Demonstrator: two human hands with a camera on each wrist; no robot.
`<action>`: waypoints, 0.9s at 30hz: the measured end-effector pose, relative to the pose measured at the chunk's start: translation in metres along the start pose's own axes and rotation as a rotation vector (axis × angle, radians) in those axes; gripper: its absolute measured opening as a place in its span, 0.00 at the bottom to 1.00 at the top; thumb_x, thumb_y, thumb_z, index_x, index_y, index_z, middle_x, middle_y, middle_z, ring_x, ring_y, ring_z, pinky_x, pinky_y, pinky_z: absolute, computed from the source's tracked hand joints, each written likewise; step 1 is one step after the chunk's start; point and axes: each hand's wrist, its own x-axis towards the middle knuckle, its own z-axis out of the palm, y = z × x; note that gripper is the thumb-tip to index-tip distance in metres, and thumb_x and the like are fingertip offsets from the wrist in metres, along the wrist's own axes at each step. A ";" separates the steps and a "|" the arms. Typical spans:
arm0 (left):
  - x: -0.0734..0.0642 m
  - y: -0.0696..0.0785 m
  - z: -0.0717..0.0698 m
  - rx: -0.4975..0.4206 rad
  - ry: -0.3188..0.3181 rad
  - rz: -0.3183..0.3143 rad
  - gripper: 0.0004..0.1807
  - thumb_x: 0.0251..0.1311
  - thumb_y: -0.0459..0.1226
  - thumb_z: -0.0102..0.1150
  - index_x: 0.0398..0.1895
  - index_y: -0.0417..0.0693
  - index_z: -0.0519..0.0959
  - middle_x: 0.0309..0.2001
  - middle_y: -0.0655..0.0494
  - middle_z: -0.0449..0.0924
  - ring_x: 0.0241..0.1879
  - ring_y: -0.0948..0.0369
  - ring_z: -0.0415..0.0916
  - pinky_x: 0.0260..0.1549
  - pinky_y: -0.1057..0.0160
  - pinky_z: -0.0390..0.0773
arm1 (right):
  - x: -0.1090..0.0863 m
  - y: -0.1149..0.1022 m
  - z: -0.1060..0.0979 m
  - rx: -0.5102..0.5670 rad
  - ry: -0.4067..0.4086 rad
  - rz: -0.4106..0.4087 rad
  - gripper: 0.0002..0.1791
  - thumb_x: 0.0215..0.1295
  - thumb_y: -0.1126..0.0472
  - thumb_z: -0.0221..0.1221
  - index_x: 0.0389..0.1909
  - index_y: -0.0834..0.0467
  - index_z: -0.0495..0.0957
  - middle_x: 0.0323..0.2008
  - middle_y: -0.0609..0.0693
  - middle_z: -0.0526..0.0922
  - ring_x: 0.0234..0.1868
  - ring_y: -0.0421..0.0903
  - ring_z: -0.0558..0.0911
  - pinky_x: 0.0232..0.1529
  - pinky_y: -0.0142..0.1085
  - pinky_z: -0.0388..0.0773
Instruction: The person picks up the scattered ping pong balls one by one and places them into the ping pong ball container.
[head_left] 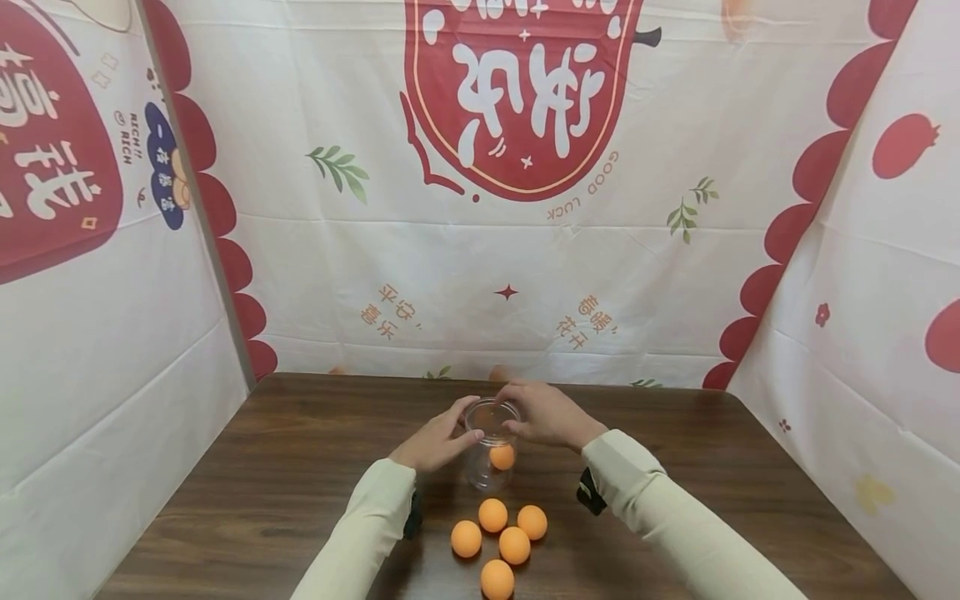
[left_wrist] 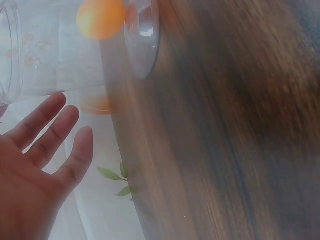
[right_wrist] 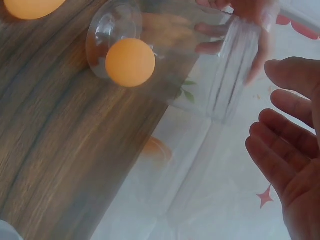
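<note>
Clearly, the transparent jar looks like thin plastic: probably light, smooth enough to slip, somewhat stiff at the ridged rim and easily tipped. It stands upright on the wooden table, mouth up, with one orange ball inside, low down. Taking the far side as 12 o'clock, the left hand grasps the rim from 9 o'clock with thumb and forefinger, a sound hold because the ring should resist squeezing better than the wall. At 2 o'clock the right hand hangs by the mouth, fingers parted and gripping nothing; whether it brushes the rim I cannot tell. Five loose balls lie at 6 o'clock from the jar. They seem hollow, featherlight and firm, apt to roll, and best pinched lightly across the widest part.
</note>
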 end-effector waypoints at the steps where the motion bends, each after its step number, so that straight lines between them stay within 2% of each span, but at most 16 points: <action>1: 0.000 0.000 0.000 -0.007 0.002 0.003 0.35 0.68 0.54 0.46 0.72 0.52 0.52 0.48 0.48 0.76 0.46 0.55 0.76 0.47 0.51 0.75 | -0.002 0.001 -0.002 0.000 0.004 -0.001 0.16 0.57 0.60 0.66 0.46 0.59 0.79 0.43 0.53 0.82 0.39 0.48 0.81 0.40 0.42 0.78; 6: -0.001 0.001 -0.001 -0.004 0.009 -0.001 0.33 0.68 0.54 0.47 0.72 0.56 0.53 0.48 0.49 0.76 0.45 0.57 0.76 0.47 0.52 0.75 | -0.016 0.008 -0.009 0.007 0.030 -0.003 0.17 0.56 0.59 0.66 0.46 0.59 0.79 0.42 0.52 0.82 0.41 0.47 0.81 0.42 0.42 0.78; 15: -0.001 0.001 -0.002 0.025 0.021 0.005 0.33 0.68 0.52 0.48 0.71 0.55 0.53 0.45 0.49 0.76 0.41 0.59 0.75 0.44 0.53 0.75 | -0.044 0.014 -0.012 -0.027 0.025 0.028 0.17 0.57 0.58 0.66 0.48 0.58 0.79 0.45 0.51 0.80 0.45 0.49 0.81 0.44 0.43 0.78; 21: -0.001 0.002 -0.002 0.034 0.021 0.003 0.33 0.68 0.52 0.48 0.72 0.53 0.53 0.45 0.49 0.76 0.40 0.59 0.74 0.42 0.54 0.75 | -0.061 0.010 -0.005 -0.041 -0.019 0.011 0.20 0.57 0.58 0.66 0.50 0.60 0.78 0.48 0.53 0.80 0.46 0.49 0.81 0.45 0.44 0.78; 27: -0.001 0.003 0.000 0.032 0.016 0.012 0.34 0.68 0.51 0.48 0.72 0.50 0.53 0.45 0.49 0.75 0.40 0.60 0.73 0.41 0.55 0.74 | -0.075 0.006 0.009 -0.004 -0.067 0.013 0.23 0.57 0.55 0.66 0.53 0.57 0.77 0.51 0.51 0.79 0.48 0.49 0.81 0.46 0.44 0.79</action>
